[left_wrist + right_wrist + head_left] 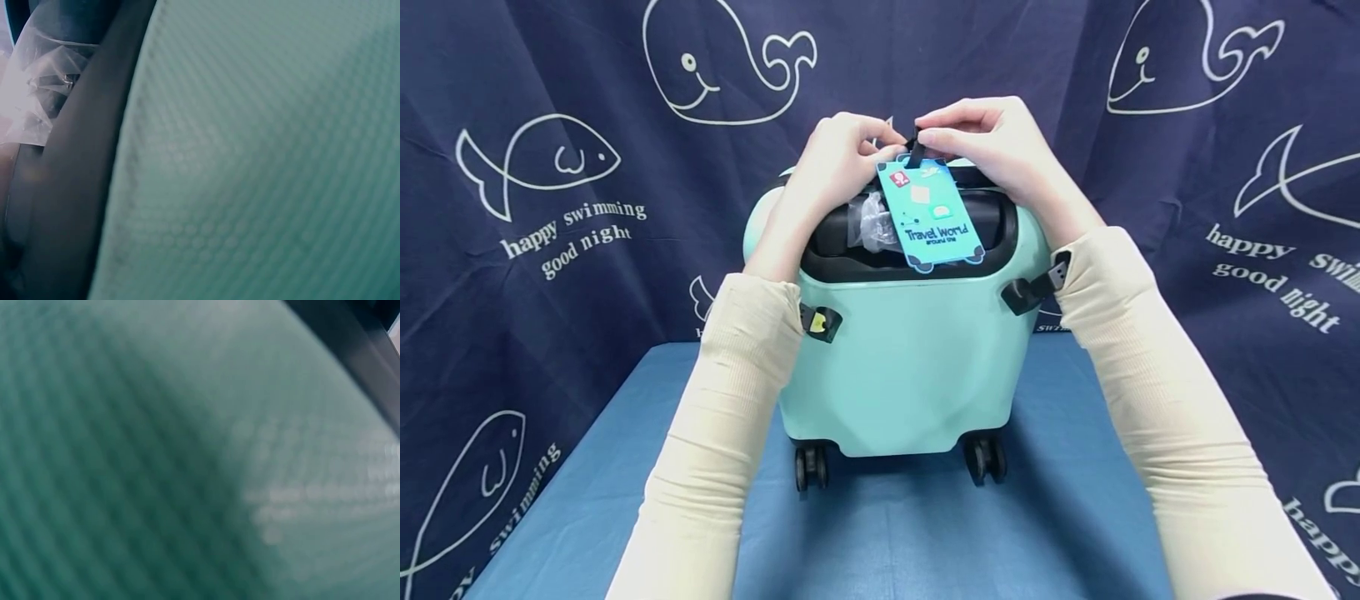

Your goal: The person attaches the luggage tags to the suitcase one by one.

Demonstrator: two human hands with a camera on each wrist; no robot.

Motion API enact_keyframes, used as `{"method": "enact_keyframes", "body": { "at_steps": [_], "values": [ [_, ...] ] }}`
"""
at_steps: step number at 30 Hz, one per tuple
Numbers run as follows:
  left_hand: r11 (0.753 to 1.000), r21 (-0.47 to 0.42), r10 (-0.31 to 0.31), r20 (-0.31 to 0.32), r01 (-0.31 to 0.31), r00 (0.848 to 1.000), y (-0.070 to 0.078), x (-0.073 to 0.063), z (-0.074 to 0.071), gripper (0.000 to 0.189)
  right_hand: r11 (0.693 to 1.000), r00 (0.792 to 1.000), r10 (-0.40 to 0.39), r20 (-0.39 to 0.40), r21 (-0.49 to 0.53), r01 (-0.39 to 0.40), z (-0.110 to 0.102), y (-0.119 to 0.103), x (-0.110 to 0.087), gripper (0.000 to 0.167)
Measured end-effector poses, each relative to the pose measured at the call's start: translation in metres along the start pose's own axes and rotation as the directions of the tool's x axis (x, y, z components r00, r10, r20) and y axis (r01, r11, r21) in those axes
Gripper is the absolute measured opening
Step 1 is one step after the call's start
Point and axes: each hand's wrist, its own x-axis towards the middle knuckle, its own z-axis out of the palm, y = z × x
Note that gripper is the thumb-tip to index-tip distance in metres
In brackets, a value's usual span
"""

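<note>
A mint-green suitcase [902, 358] stands upright on its wheels in the head view, and its dimpled shell fills most of both wrist views. At its top hangs a blue luggage tag [934, 212] printed "Travel World". My right hand [985, 137] pinches the tag's black strap [915, 154] between thumb and fingers. From the other side my left hand [842, 158] pinches the strap near its upper end, fingertips close to those of the right. Crumpled clear plastic [876, 223] sits in the black handle recess [827, 271], partly behind the tag.
Under the suitcase lies a blue cloth-covered table [895, 533]. Dark blue curtains [880, 50] with white whale and fish drawings stand behind and at both sides. Black wheels [985, 457] show below the shell. A wrist camera [822, 323] sits at each cuff, close to the suitcase front.
</note>
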Motion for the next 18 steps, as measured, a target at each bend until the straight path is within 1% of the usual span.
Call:
{"method": "enact_keyframes", "body": {
  "at_steps": [4, 7, 11, 18],
  "values": [
    [1.000, -0.015, -0.009, 0.009, 0.009, 1.000, -0.0005, 0.0006, 0.0004, 0.023, 1.000, 1.000, 0.005, -0.023, -0.030, -0.005, 0.0000, 0.0018, 0.0007, 0.025],
    [0.999, -0.050, -0.019, 0.010, 0.019, 1.000, -0.0009, 0.0016, 0.0010, 0.021, 0.998, 0.999, -0.001, -0.037, -0.055, -0.001, 0.0003, 0.0022, 0.0016, 0.026],
    [0.997, -0.074, -0.028, 0.007, 0.029, 1.000, -0.0014, 0.0025, 0.0011, 0.020, 0.996, 0.998, 0.000, -0.057, -0.092, -0.005, 0.0010, 0.0021, 0.0032, 0.026],
    [0.999, -0.045, -0.032, -0.003, 0.032, 0.999, -0.0011, 0.0022, -0.0005, 0.020, 0.994, 0.995, -0.038, -0.094, -0.107, 0.028, 0.0022, 0.0022, 0.0062, 0.013]
  ]
}}
